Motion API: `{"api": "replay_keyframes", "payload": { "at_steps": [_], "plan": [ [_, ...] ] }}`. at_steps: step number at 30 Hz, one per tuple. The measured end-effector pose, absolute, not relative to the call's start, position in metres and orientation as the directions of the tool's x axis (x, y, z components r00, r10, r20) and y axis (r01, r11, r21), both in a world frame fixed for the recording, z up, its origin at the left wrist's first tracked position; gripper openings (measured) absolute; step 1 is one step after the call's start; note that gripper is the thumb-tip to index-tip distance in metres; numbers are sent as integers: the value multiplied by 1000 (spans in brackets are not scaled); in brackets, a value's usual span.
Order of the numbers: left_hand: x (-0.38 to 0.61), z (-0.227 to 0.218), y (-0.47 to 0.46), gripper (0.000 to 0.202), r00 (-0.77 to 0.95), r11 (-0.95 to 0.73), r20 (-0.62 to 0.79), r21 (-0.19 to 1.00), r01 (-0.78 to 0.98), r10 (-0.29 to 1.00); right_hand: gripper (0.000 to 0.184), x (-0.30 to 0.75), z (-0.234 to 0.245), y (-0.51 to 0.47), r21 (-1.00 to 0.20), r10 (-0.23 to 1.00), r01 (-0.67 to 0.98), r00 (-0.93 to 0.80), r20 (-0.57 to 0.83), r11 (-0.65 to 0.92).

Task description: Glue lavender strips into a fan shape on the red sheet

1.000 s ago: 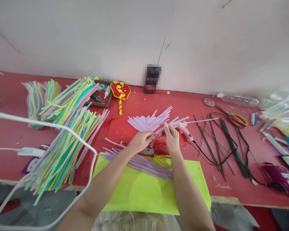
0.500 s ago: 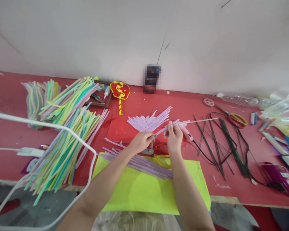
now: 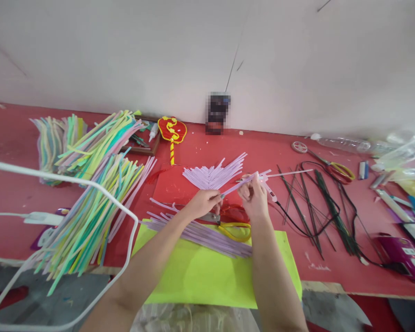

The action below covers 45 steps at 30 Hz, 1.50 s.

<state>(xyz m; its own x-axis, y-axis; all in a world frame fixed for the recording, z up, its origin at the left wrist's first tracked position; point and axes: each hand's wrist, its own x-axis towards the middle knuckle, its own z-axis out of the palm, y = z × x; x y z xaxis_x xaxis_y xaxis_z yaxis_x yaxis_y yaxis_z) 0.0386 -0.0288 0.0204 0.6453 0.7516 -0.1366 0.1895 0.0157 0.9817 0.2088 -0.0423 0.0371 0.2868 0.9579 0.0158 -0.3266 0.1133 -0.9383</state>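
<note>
A lilac pipe cleaner (image 3: 235, 186) stretches between my two hands, slanting up to the right. My left hand (image 3: 204, 204) pinches its lower end between thumb and fingers. My right hand (image 3: 255, 197) is closed around its upper part, fingertips pressed together. Just beyond my hands lies a leaf-like fan of lilac pipe cleaners (image 3: 210, 175) set in a V pattern. Right behind my right hand rests a pink and white glue gun (image 3: 270, 191) with a glue stick in its back. Below my hands, yellow-handled scissors (image 3: 234, 232) lie over more loose lilac pipe cleaners (image 3: 207, 240).
Piles of coloured pipe cleaners (image 3: 93, 203) lie left, behind a white looped frame (image 3: 133, 230). A red and yellow fan ornament (image 3: 172, 131) stands near a tray (image 3: 148, 148). Dark green wires (image 3: 327, 207), more scissors (image 3: 342, 171) and a purple power box (image 3: 403, 256) are on the right.
My right hand has shifted a little to the right and turned, showing more of the lilac pipe cleaner and the scissors' yellow handles. My left hand has stayed nearly still.
</note>
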Motion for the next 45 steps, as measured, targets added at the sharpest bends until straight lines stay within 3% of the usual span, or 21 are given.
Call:
{"api": "replay_keyframes", "payload": {
  "at_steps": [4,10,15,22,27,32,40,45],
  "plan": [
    [39,21,-28,42,716,171,-178,982,82,675,39,210,35,-42,-947,952,-300,304,23,119],
    [39,23,-28,46,734,195,-166,980,47,658,35,204,28,-45,-976,958,-208,288,3,66],
    [38,20,-28,47,695,96,-127,992,84,707,32,196,25,-47,-984,977,-175,214,5,44],
    [37,24,-29,41,648,42,-174,976,214,742,38,194,26,-45,-997,955,0,288,68,71],
    [38,24,-30,38,597,-128,-51,959,254,801,37,194,25,-46,-998,956,16,284,70,68],
    [39,20,-28,29,593,-256,14,910,326,805,35,194,24,-45,-999,960,-27,277,31,40],
    [38,32,-30,31,579,-254,-1,898,359,815,34,191,21,-43,-959,965,-282,250,-82,-8],
    [37,32,-30,33,594,-244,-19,901,359,804,36,191,22,-43,-959,964,-283,243,-105,-33]
  ]
}}
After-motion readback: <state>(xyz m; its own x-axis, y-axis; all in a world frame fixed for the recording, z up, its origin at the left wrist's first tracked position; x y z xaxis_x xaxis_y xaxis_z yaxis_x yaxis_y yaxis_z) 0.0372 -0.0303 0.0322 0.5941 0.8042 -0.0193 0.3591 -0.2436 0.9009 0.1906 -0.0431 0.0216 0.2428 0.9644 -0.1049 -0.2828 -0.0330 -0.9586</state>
